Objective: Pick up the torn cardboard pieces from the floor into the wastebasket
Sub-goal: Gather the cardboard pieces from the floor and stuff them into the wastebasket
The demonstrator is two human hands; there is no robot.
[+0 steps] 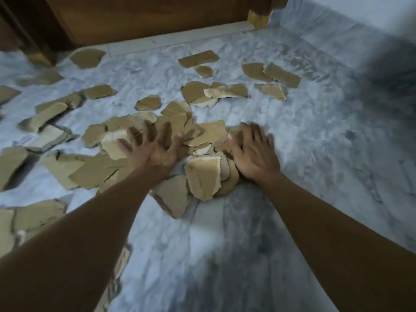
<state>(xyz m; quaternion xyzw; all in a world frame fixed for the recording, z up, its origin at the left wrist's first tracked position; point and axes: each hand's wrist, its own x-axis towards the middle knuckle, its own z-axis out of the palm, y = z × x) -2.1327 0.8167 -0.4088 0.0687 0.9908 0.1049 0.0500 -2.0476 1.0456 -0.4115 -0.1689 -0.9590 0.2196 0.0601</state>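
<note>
Torn brown cardboard pieces lie all over the grey-white marble floor (304, 136). A heaped pile of pieces (202, 174) sits in the middle. My left hand (155, 149) lies flat on the pile's left side with its fingers spread. On the pile's right side rests my right hand (254, 152), palm down, fingers apart and pressed against the pieces. Neither hand has closed around a piece. More loose pieces (227, 91) lie beyond the pile and to the far left (49, 113). No wastebasket is in view.
A wooden door or cabinet front (146, 16) stands at the back above a pale threshold strip (180, 39). A dark blurred shape (391, 70) fills the right edge. Bare marble lies to the right of the pile and in front of it.
</note>
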